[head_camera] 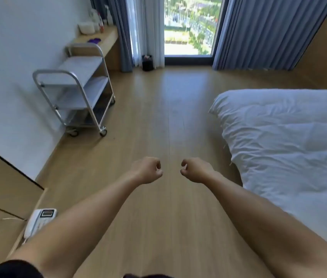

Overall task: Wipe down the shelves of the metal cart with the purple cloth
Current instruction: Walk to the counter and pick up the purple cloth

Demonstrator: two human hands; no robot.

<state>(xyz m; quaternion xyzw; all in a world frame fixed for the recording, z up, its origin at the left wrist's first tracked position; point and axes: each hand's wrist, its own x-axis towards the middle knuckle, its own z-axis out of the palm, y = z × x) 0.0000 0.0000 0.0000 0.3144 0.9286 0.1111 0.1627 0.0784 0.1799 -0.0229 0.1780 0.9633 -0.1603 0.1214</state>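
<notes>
No wording can be read: the panel on the white telephone (40,219), lower left, and labels on the bottles (100,25), upper left, are blurred.

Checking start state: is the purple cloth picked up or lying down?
Lying down: the purple cloth rests on the wooden ledge beyond the metal cart; left hand and right hand hold nothing.

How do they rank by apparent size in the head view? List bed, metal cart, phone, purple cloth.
bed
metal cart
phone, helped by nearness to the camera
purple cloth, farthest off
</notes>
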